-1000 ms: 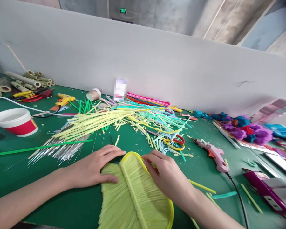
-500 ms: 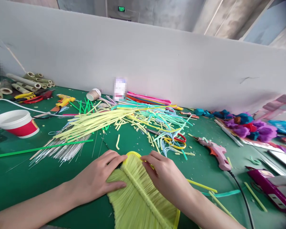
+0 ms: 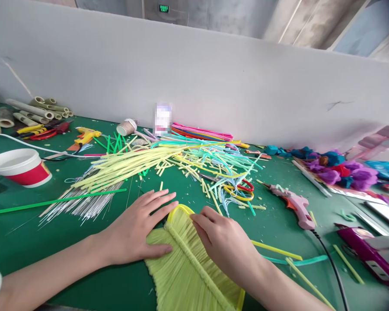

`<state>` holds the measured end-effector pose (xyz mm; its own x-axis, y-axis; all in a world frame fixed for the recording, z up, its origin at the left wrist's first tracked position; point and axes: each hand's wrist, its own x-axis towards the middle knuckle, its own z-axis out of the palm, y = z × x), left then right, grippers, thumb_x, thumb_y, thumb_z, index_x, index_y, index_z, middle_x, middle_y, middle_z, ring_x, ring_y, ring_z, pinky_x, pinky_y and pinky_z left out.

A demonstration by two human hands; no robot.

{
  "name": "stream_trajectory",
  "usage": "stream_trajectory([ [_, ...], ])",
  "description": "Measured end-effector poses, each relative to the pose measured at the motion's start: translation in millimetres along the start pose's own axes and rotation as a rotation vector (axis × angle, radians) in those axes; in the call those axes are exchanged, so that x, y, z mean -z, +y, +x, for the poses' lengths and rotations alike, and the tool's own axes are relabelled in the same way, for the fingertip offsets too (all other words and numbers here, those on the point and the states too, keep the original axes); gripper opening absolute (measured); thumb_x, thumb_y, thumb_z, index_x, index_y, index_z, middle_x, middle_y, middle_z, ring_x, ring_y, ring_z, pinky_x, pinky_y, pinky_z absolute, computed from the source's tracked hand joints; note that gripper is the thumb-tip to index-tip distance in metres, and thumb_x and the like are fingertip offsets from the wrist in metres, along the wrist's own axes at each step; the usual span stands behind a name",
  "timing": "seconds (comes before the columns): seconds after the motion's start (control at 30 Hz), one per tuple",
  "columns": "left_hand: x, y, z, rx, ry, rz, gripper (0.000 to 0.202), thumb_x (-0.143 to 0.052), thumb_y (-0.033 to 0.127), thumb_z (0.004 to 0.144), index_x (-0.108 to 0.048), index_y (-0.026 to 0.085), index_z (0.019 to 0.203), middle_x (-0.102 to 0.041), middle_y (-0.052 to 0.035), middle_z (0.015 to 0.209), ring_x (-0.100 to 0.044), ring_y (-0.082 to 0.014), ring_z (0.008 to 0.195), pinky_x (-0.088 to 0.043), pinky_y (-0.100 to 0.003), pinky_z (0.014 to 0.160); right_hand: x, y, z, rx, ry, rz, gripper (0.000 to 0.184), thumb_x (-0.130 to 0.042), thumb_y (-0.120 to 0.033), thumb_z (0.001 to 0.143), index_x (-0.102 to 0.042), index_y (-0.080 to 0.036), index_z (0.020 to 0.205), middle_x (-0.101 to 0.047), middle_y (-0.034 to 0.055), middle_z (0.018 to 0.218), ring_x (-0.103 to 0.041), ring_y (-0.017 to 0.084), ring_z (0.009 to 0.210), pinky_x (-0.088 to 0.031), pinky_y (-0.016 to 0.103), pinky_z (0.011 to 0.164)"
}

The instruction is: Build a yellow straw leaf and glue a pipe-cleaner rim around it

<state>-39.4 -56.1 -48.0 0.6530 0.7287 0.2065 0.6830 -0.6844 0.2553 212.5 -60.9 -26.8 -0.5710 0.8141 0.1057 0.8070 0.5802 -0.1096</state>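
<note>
A yellow-green leaf-shaped piece (image 3: pixel 178 272) with fine fibres and a raised central rib lies at the front of the green table. A bright yellow strip (image 3: pixel 180 207) curves around its tip and shows again along its lower right edge. My left hand (image 3: pixel 145 229) rests over the left side of the leaf, fingers spread and thumb lying on the fibres. Pinched against the tip's right side, the yellow strip is held by the thumb and forefinger of my right hand (image 3: pixel 218 233). That hand hides part of the leaf's right edge.
Pale yellow stems (image 3: pixel 139 162) and wires (image 3: pixel 84 201) are heaped ahead, with scissors (image 3: pixel 240 190) beside them. A pink glue gun (image 3: pixel 294 205) and a purple power strip (image 3: pixel 366 250) lie right. At left stand a paper cup (image 3: pixel 22 168) and a yellow glue gun (image 3: pixel 86 135).
My left fingers have lifted off the leaf's tip and spread apart. My right hand stays at the tip's right side, its fingers drawn closer together.
</note>
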Motion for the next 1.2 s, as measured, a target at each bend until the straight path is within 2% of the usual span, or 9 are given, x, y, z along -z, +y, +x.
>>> stream_trajectory([
  [0.13,2.3,-1.3,2.8,-0.017,-0.054,-0.001,0.081,-0.052,0.068,0.086,-0.031,0.027,0.152,-0.031,-0.008,0.159,-0.027,-0.0347,0.145,-0.021,-0.056,0.118,-1.4,0.3,0.0,0.01,-0.015,-0.033,0.026,-0.043,-0.011,0.095,-0.066,-0.019,0.104,-0.06,0.0037,0.087,-0.059,0.009,0.062,-0.037,0.02,0.052],
  [0.4,-0.4,-4.2,3.0,-0.027,-0.044,-0.055,0.079,-0.055,0.066,0.085,-0.034,0.028,0.151,-0.038,-0.0064,0.156,-0.034,-0.0336,0.143,-0.02,-0.054,0.119,-4.8,1.8,2.4,0.011,-0.032,-0.053,0.024,-0.042,-0.009,0.095,-0.064,-0.018,0.101,-0.058,0.0029,0.087,-0.056,0.01,0.06,-0.031,0.024,0.049],
  [0.63,2.9,-2.2,5.5,-0.003,-0.096,-0.022,0.077,-0.051,0.069,0.086,-0.037,0.028,0.149,-0.035,-0.0064,0.158,-0.03,-0.0324,0.145,-0.019,-0.055,0.119,-11.0,2.6,0.3,0.012,0.046,-0.047,0.021,-0.042,-0.01,0.096,-0.06,-0.018,0.102,-0.056,0.0012,0.084,-0.053,0.012,0.059,-0.023,0.029,0.048],
  [0.87,1.9,-1.5,2.4,0.001,-0.06,-0.037,0.082,-0.053,0.067,0.085,-0.032,0.023,0.151,-0.036,-0.0102,0.157,-0.031,-0.0319,0.144,-0.021,-0.053,0.119,-8.7,2.2,-0.5,0.024,0.026,-0.08,0.019,-0.044,-0.007,0.094,-0.059,-0.018,0.094,-0.055,0.0007,0.082,-0.049,0.012,0.056,-0.022,0.029,0.048],
  [1.0,1.7,-0.6,2.7,0.006,-0.027,-0.073,0.069,-0.057,0.065,0.084,-0.047,0.022,0.138,-0.042,-0.0106,0.153,-0.032,-0.032,0.143,-0.022,-0.053,0.119,-9.2,1.5,-0.6,0.015,-0.003,-0.096,0.017,-0.047,-0.006,0.092,-0.059,-0.018,0.093,-0.055,0.0003,0.082,-0.049,0.012,0.055,-0.021,0.029,0.048],
  [1.2,2.2,-0.2,1.9,-0.008,0.006,-0.099,0.059,-0.06,0.063,0.083,-0.055,0.024,0.127,-0.045,-0.0102,0.151,-0.036,-0.0338,0.141,-0.024,-0.054,0.118,-8.9,0.7,0.6,0.022,-0.007,-0.107,0.018,-0.048,-0.005,0.09,-0.059,-0.018,0.093,-0.056,0.0008,0.084,-0.05,0.012,0.058,-0.022,0.029,0.049],
])
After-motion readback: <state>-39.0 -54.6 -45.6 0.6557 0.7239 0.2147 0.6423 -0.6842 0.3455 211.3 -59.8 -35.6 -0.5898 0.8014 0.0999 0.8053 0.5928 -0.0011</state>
